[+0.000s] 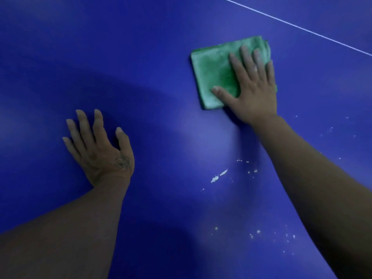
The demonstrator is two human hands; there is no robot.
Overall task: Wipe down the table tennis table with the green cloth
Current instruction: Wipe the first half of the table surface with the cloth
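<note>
My right hand (254, 87) fingers spread, pressing cloth (215, 75) flat for wiping; left hand (100, 148) splayed on tabletop (161, 57), bracing; crumbs (218, 176) remain

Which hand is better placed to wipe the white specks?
Probably the right hand: it presses flat on the green cloth, just beyond the white specks. The left hand rests on the bare table, away from the cloth.

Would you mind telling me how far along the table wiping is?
The table top around the left hand looks spotless. In hand: the right hand presses the folded green cloth flat. To do: the pale smear and crumbs nearer the person.
</note>
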